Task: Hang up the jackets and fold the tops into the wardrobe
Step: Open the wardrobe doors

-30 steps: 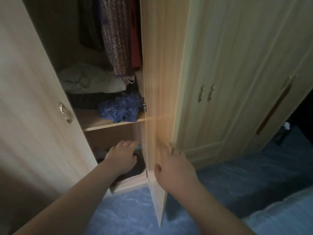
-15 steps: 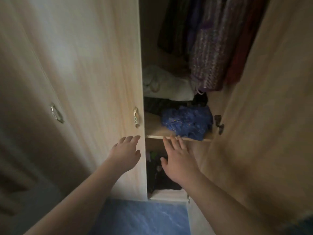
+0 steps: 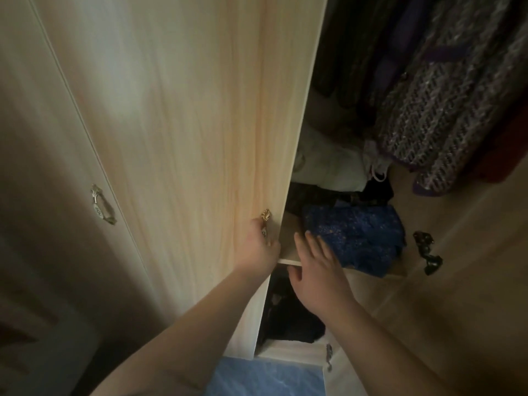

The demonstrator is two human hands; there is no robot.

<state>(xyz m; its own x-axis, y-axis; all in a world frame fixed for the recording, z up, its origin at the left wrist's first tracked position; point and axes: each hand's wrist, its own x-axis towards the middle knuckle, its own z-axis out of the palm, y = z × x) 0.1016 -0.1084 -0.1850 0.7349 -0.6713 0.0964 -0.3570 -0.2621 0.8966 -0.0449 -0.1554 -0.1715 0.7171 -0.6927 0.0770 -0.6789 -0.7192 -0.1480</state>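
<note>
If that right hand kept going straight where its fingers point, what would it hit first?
The open right hand would probably meet the blue garment on the shelf, at its left edge, or the dark clothes just behind; depth is unclear. The left hand grips the door handle.

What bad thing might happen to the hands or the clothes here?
Pinched fingers: the left hand grips the door handle, and the right hand is open right beside the wardrobe door, at the shelf front. If the door swings shut, it may catch those fingers.

Trapped clothes: the crumpled blue garment reaches the shelf's front edge, so it might slide off or get caught in the door.
</note>
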